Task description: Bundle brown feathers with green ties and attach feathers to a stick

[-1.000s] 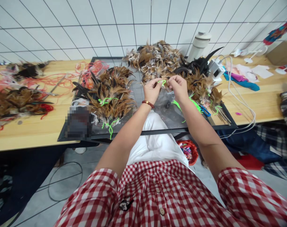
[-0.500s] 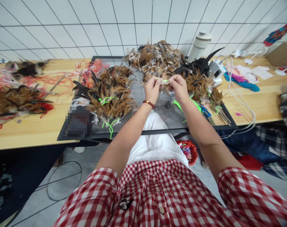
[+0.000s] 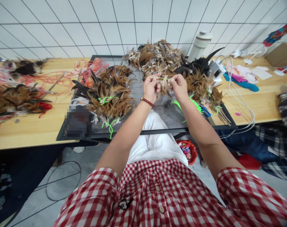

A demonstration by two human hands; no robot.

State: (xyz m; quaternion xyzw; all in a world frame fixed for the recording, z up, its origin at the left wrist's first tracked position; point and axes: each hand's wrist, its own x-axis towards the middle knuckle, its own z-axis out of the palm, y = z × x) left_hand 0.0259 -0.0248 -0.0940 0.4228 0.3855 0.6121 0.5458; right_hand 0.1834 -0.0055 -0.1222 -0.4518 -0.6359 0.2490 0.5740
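Between my two hands runs a short bright green string (image 3: pixel 160 78), held over the middle of the dark-framed tray (image 3: pixel 138 135). My left hand (image 3: pixel 151 90), with a red bead bracelet on its wrist, pinches one end of it. The other end is in the closed fingers of my right hand (image 3: pixel 180 88). A small tuft of brown feathers (image 3: pixel 165 87) hangs at the string, between the hands. Beyond them lies a large heap of brown feathers (image 3: pixel 161 56). Left of my left hand are tied feather bunches (image 3: pixel 112 91) with green string ends.
By my right forearm lie loose green strings (image 3: pixel 196 105), blue-handled scissors (image 3: pixel 206 111) and more feathers (image 3: pixel 197 85). A white bottle (image 3: pixel 200 45) stands behind. A white cable (image 3: pixel 246 102) trails over the right side. Pink strings (image 3: pixel 58 77) and feathers (image 3: pixel 18 99) cover the left.
My left hand has turned and its fingers have shifted along the green string. More of the string and the feather tuft now shows between my hands.
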